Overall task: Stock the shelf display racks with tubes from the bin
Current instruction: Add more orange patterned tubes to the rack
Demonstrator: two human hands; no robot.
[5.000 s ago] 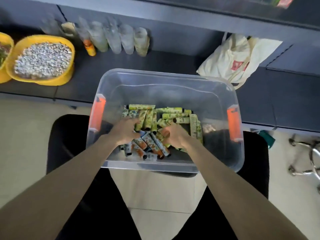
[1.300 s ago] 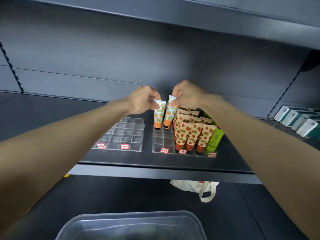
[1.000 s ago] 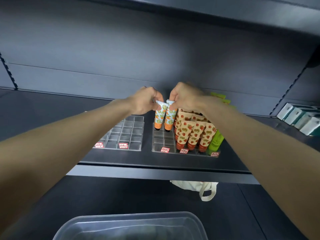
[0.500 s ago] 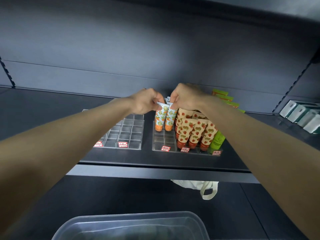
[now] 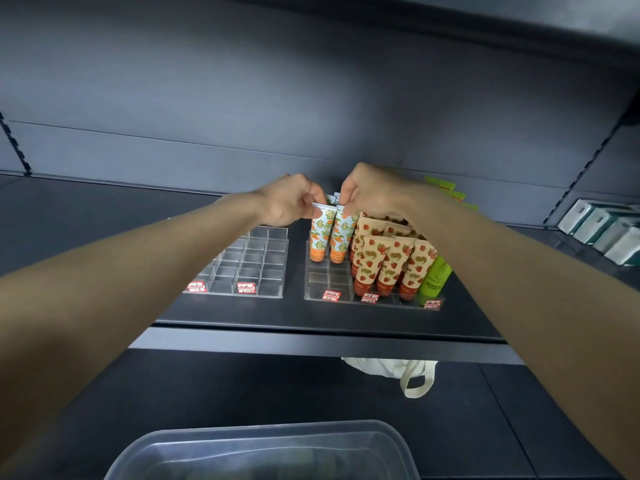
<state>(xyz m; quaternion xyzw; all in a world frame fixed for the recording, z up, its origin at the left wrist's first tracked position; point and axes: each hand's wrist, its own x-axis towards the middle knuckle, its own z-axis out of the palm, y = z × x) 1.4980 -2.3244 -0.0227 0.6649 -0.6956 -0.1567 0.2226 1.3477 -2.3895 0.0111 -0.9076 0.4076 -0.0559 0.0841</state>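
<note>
Two clear acrylic racks stand on the dark shelf. The left rack point(image 5: 249, 268) has bare cells. The right rack point(image 5: 329, 284) holds several strawberry tubes point(image 5: 389, 263) and green tubes point(image 5: 434, 280). My left hand point(image 5: 289, 200) pinches the top of an orange-print tube point(image 5: 319, 235). My right hand point(image 5: 375, 190) pinches the top of a second orange-print tube point(image 5: 341, 237) beside it. Both tubes stand cap-down in the right rack's left columns. The clear bin point(image 5: 263, 452) sits at the bottom edge; its contents are hardly visible.
White boxes point(image 5: 606, 233) line the shelf at the far right. A cream cloth bag point(image 5: 408, 372) lies on the lower shelf under the shelf edge. The front cells of the right rack's left columns are bare, with red price tags point(image 5: 331, 295) along the front.
Five seconds ago both hands were in the bin among tubes. Over the last second the two orange-print tubes came down from above the rack into its cells, both hands still on their tops.
</note>
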